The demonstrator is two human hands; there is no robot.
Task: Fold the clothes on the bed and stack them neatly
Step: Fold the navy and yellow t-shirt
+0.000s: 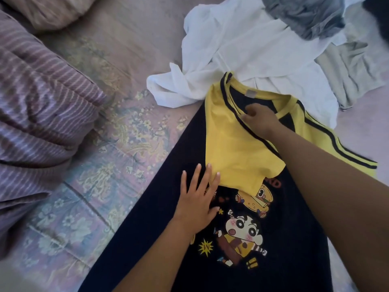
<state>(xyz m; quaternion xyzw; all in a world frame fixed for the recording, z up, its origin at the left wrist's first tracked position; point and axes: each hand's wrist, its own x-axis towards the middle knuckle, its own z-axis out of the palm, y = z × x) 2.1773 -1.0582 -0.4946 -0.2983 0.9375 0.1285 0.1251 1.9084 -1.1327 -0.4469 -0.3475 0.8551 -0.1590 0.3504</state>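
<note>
Spread flat across the bed (126, 49), running from the near edge up toward the middle: a dark navy T-shirt (160, 228) with a cartoon print (242, 230) facing up. Folded inward over its upper chest, a yellow sleeve (235, 152) with dark stripe trim; the other yellow sleeve (341, 144) still stretched out toward the right edge of the bed. Left hand (197, 203) laid flat on the navy cloth, fingers straight and spread, fingertips (216, 175) touching the lower hem of the folded sleeve, nothing clamped. Right hand (259, 119) reaching up to the collar (252, 95), fingers curled onto the striped neckline where the folded sleeve meets it; a true pinch or a mere press, cannot tell from here. Just beyond the collar, toward the far right corner of the bed, a crumpled white garment (242, 49) touching the yellow sleeve, with a grey garment (305, 15) heaped on top of it and a pale grey-green garment (353, 66) beside it. Along the left edge, a bunched striped mauve blanket (37, 106), and near the far left corner a pillow (48, 9). Underneath all, a floral sheet (84, 207).
</note>
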